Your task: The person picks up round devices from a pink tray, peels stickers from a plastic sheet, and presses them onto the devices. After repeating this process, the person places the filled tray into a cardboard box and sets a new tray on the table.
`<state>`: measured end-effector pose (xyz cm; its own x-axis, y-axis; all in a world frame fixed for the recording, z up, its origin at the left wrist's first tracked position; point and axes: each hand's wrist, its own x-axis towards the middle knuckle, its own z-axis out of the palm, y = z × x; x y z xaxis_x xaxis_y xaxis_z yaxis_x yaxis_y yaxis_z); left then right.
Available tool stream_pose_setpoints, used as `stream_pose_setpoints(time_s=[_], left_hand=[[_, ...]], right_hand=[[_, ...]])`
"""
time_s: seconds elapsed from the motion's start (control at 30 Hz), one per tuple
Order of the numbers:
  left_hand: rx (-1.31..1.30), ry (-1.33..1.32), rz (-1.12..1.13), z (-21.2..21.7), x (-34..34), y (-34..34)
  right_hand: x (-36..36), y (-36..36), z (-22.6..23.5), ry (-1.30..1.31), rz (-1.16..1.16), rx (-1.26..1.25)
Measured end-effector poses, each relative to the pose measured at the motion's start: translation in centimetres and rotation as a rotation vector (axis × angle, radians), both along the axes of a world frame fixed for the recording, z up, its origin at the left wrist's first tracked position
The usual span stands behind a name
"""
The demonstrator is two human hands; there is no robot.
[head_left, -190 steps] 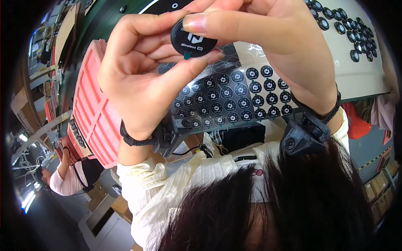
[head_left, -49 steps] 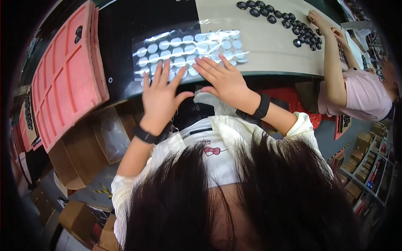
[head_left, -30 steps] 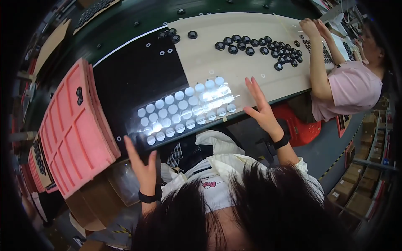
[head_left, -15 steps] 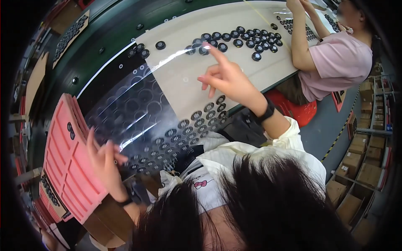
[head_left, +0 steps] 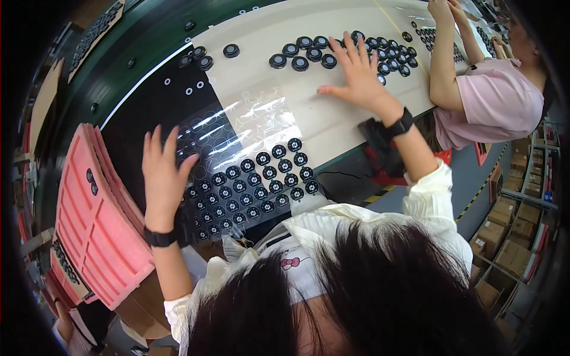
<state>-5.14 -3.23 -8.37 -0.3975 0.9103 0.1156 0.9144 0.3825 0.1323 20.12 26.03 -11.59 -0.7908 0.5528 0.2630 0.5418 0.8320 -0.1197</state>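
A clear plastic sheet with rows of round outlines (head_left: 261, 118) lies flat at the table's near edge. Rows of round black discs with white marks (head_left: 253, 179) fill its near part. My left hand (head_left: 161, 178) is spread open beside the sheet's left end, holding nothing. Farther out, my right hand (head_left: 363, 83) is also open, fingers fanned over the pale table mat, next to a cluster of loose black round parts (head_left: 313, 54). Its fingertips overlap some of those parts, and I cannot tell whether they touch.
Pink ribbed foam trays (head_left: 104, 219) stand stacked at the left. Beyond the table runs a green conveyor belt (head_left: 160, 41) with scattered black parts. Small white rings (head_left: 189, 91) lie on a black mat. A co-worker in a pink shirt (head_left: 496, 98) works at the right.
The clear sheet has come down from a raised, curved position to lie flat. My hands have spread open; the right moved rightward and the left shifted slightly right and away from me.
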Motion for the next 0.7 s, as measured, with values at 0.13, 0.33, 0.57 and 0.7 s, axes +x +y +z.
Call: stream_pose_setpoints(time_s=[0.13, 0.33, 0.57, 0.7], left_hand=[[-0.226, -0.128, 0.034, -0.2, 2.3, 2.7], [-0.375, -0.158, -0.004, -1.3, 3.0, 2.3], [-0.379, -0.119, -0.008, -1.7, 5.8, 2.0], [-0.391, -0.090, -0.001, -1.4, 6.7, 2.3]], right_hand=[[1.8, 4.7, -1.6, -0.172, -0.149, 0.040], [3.1, 5.8, -2.0, -0.291, -0.142, -0.062], [-4.2, 2.0, -3.5, -0.170, 0.135, 0.000], [-8.3, -1.2, -2.7, -0.027, 0.212, 0.159]])
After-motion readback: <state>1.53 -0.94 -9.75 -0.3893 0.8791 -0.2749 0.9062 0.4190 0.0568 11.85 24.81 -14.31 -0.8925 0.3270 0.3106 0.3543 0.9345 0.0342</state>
